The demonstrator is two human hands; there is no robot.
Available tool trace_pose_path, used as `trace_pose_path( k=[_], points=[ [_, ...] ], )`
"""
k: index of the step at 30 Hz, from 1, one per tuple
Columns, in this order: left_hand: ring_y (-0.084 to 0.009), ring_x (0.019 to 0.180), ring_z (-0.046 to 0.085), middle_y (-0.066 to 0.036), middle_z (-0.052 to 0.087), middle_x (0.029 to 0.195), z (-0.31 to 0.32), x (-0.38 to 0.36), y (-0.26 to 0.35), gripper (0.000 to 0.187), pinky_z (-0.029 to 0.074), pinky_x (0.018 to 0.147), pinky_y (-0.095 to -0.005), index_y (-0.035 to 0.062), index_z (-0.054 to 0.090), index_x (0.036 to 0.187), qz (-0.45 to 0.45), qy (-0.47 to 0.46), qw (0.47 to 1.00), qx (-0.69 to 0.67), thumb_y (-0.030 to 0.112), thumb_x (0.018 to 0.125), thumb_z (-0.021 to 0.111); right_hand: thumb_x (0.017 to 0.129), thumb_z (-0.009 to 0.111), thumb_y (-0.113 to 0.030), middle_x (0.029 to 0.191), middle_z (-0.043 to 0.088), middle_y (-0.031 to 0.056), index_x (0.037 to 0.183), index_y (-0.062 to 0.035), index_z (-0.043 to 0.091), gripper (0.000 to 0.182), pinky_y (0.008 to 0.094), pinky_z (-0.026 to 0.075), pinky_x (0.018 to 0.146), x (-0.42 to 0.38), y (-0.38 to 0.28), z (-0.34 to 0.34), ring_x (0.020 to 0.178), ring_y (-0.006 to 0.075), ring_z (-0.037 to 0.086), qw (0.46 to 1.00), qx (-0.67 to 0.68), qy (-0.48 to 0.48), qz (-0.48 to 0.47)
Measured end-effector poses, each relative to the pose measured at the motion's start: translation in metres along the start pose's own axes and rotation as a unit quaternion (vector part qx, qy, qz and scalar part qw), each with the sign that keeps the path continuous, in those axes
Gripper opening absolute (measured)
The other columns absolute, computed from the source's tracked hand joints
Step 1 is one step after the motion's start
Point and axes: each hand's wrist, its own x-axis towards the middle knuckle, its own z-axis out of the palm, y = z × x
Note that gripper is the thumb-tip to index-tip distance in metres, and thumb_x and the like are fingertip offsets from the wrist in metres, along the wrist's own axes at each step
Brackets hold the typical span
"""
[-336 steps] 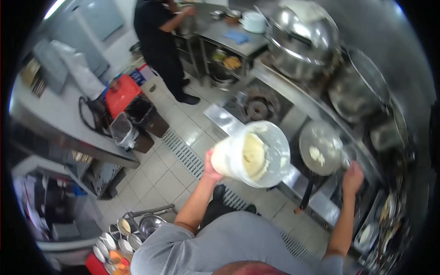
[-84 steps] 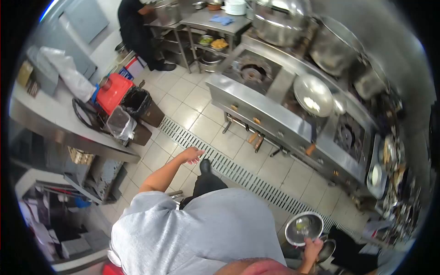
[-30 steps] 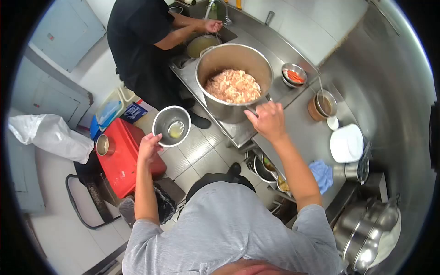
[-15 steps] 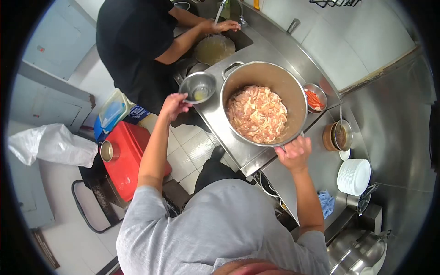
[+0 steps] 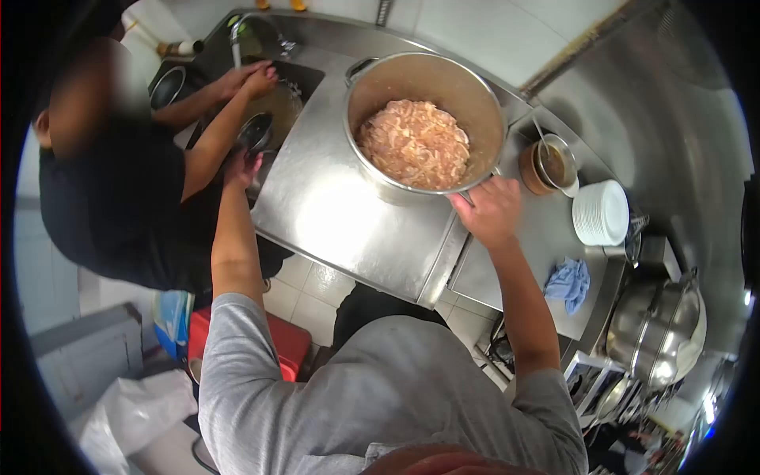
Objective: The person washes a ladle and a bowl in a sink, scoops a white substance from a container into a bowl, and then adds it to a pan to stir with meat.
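Note:
A large steel stockpot (image 5: pixel 427 75) stands on the metal counter, tilted slightly toward me in view. Pale raw sliced meat (image 5: pixel 416 146) fills its lower part. My right hand (image 5: pixel 494 210) is closed round the pot's near side handle. Over at the sink's edge, my left hand (image 5: pixel 245 169) grips a small metal bowl (image 5: pixel 255 133), which looks dark from here. The bowl's inside is hard to make out.
A co-worker in black (image 5: pixel 119 174) holds both hands under the running tap (image 5: pixel 236 49) at the sink. To the right are a pot with a ladle (image 5: pixel 556 162), stacked white plates (image 5: pixel 603 214) and a blue cloth (image 5: pixel 568 283). A red box (image 5: pixel 289 340) stands on the floor.
My left hand has carried the small bowl left, to the sink. My right hand stays on the pot handle. The view has shifted, and the bowl of orange strips is no longer visible.

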Motion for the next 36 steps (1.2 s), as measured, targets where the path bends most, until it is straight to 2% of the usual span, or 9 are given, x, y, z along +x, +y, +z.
trace_pose_path(
  k=[7, 10, 13, 15, 22, 28, 30, 33, 36],
  points=[
    [-0.0312, 0.094, 0.064, -0.009, 0.063, 0.104, -0.006, 0.039, -0.026, 0.029, 0.054, 0.076, -0.0423, 0.0131, 0.06, 0.107, -0.04, 0.012, 0.996, 0.077, 0.039, 0.095, 0.062, 0.075, 0.077, -0.046, 0.058, 0.06, 0.0011, 0.058, -0.0123, 0.063, 0.04, 0.0363, 0.034, 0.066, 0.013, -0.018, 0.054, 0.063, 0.0187, 0.053, 0.997, -0.031, 0.02, 0.074],
    [-0.0282, 0.087, 0.063, -0.007, 0.063, 0.107, 0.025, 0.012, -0.029, 0.031, 0.052, 0.072, -0.0406, 0.0134, 0.061, 0.111, -0.032, 0.046, 0.978, 0.203, 0.039, 0.094, 0.063, 0.079, 0.073, -0.049, 0.058, 0.061, 0.0032, 0.058, -0.0109, 0.065, 0.045, 0.0374, 0.035, 0.067, 0.017, -0.016, 0.079, 0.064, 0.0198, 0.054, 0.994, -0.035, 0.035, 0.097],
    [-0.0246, 0.083, 0.061, -0.003, 0.057, 0.098, 0.045, -0.035, -0.045, 0.034, 0.05, 0.071, -0.0387, 0.0118, 0.059, 0.111, 0.024, 0.035, 0.952, 0.305, 0.038, 0.092, 0.068, 0.079, 0.073, -0.048, 0.06, 0.064, 0.0063, 0.058, -0.0093, 0.065, 0.045, 0.0391, 0.036, 0.065, 0.02, -0.019, 0.089, 0.066, 0.0226, 0.057, 0.992, -0.044, -0.001, 0.119],
    [-0.0168, 0.085, 0.061, 0.002, 0.06, 0.102, 0.055, -0.05, -0.049, 0.034, 0.048, 0.073, -0.0353, 0.0139, 0.06, 0.112, 0.068, -0.008, 0.93, 0.361, 0.039, 0.09, 0.069, 0.081, 0.072, -0.048, 0.061, 0.065, 0.0073, 0.058, -0.0088, 0.065, 0.046, 0.0398, 0.036, 0.066, 0.026, -0.015, 0.098, 0.067, 0.0238, 0.058, 0.992, -0.05, 0.014, 0.116],
    [-0.0122, 0.078, 0.062, -0.001, 0.064, 0.098, 0.107, -0.165, -0.089, 0.047, 0.047, 0.064, -0.027, 0.0065, 0.057, 0.123, 0.121, -0.134, 0.9, 0.396, 0.037, 0.09, 0.07, 0.083, 0.069, -0.049, 0.063, 0.067, 0.0091, 0.058, -0.0069, 0.066, 0.049, 0.0413, 0.039, 0.067, 0.034, -0.008, 0.098, 0.071, 0.0269, 0.06, 0.99, -0.037, 0.0, 0.133],
    [-0.0106, 0.078, 0.062, -0.003, 0.065, 0.098, 0.134, -0.22, -0.119, 0.044, 0.046, 0.062, -0.0248, 0.0056, 0.057, 0.125, 0.18, -0.232, 0.842, 0.452, 0.034, 0.092, 0.068, 0.086, 0.068, -0.046, 0.108, 0.068, 0.0162, 0.094, -0.0045, 0.068, 0.042, 0.0452, 0.045, 0.082, 0.023, -0.012, 0.093, 0.101, 0.0321, 0.06, 0.989, 0.02, -0.054, 0.139],
    [-0.0101, 0.078, 0.061, -0.003, 0.065, 0.098, 0.15, -0.229, -0.128, 0.042, 0.046, 0.062, -0.0245, 0.0063, 0.058, 0.124, 0.18, -0.278, 0.823, 0.461, 0.032, 0.093, 0.067, 0.084, 0.07, -0.045, 0.125, 0.059, 0.0176, 0.111, -0.0035, 0.063, 0.05, 0.0461, 0.044, 0.094, 0.003, -0.012, 0.073, 0.117, 0.035, 0.054, 0.995, 0.015, 0.043, 0.087],
    [-0.0096, 0.077, 0.06, -0.004, 0.066, 0.098, 0.173, -0.273, -0.138, 0.038, 0.046, 0.062, -0.0238, 0.0069, 0.058, 0.125, 0.179, -0.329, 0.797, 0.473, 0.027, 0.094, 0.065, 0.083, 0.072, -0.043, 0.127, 0.058, 0.018, 0.116, -0.0017, 0.061, 0.055, 0.0466, 0.041, 0.102, -0.06, -0.002, 0.007, 0.122, 0.0361, 0.052, 0.983, 0.022, 0.022, 0.182],
    [-0.0101, 0.079, 0.059, -0.006, 0.068, 0.1, 0.171, -0.338, -0.164, 0.037, 0.045, 0.065, -0.0237, 0.0051, 0.057, 0.127, 0.2, -0.379, 0.768, 0.475, 0.025, 0.097, 0.061, 0.081, 0.073, -0.041, 0.119, 0.063, 0.019, 0.115, 0.0001, 0.063, 0.054, 0.0469, 0.044, 0.097, -0.191, 0.057, -0.068, 0.114, 0.0364, 0.057, 0.93, -0.121, 0.051, 0.343]
  ],
)
